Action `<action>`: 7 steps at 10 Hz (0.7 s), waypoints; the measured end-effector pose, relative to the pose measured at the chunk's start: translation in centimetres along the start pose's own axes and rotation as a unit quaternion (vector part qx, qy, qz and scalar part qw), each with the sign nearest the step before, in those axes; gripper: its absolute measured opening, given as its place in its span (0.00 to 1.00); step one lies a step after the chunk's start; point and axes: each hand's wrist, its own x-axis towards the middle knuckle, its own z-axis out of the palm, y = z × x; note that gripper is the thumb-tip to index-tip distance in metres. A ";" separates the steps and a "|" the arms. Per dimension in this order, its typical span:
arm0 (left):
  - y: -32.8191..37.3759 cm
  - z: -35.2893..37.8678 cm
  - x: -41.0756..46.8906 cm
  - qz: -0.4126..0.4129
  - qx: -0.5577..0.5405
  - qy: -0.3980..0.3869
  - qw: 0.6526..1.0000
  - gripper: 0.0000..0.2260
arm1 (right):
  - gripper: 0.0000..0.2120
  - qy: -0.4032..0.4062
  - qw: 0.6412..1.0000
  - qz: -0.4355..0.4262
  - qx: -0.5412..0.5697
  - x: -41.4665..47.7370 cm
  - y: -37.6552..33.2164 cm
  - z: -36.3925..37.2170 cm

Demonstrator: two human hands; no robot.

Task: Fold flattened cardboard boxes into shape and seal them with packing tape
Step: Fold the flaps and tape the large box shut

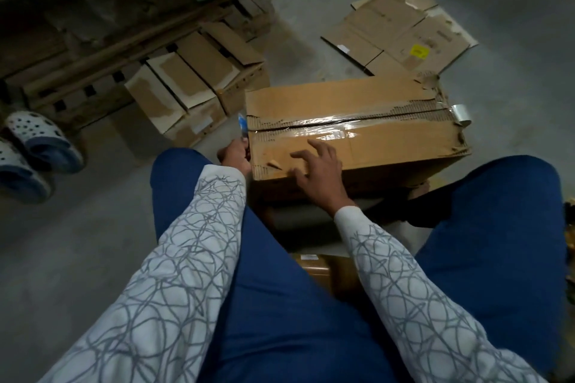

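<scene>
Currently the box (357, 102) is sitting on the floor (93, 242), the right hand (314, 171) pressing open-fingered on top, the left hand (235, 154) gripping a blue tool (242, 126) at its left end; a slip could be tearing the tape (336, 127).

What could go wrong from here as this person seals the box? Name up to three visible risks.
1. The flap edges along the taped seam are torn, so tape may grip poorly and lift.
2. The left hand grips a blue tool at the end of the box; if bladed, it might slip toward the right hand resting on top.
3. The tape roll sits at the far edge and could drop.
</scene>
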 end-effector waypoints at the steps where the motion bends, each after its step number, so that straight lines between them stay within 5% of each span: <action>1: 0.1 -0.1 0.1 0.006 -0.026 0.004 1.000 0.05 | 0.16 -0.007 1.000 -0.005 0.002 2.8 -3.0 0.7; 3: 0.1 -0.6 2.4 -0.008 -0.036 -0.014 0.999 0.03 | 0.15 -0.025 0.996 -0.061 -0.053 9.0 -7.7 1.5; 4: -0.1 -1.3 3.2 0.043 0.079 -0.053 0.995 0.08 | 0.16 -0.067 0.988 -0.098 -0.093 12.3 -9.4 2.3; 6: 0.5 -2.5 3.5 0.097 0.207 -0.106 0.968 0.14 | 0.26 -0.199 0.923 -0.182 -0.275 18.0 -11.2 4.7; 7: 1.4 -3.2 2.5 0.080 0.254 -0.135 0.954 0.14 | 0.24 -0.229 0.874 -0.248 -0.348 20.0 -11.2 5.0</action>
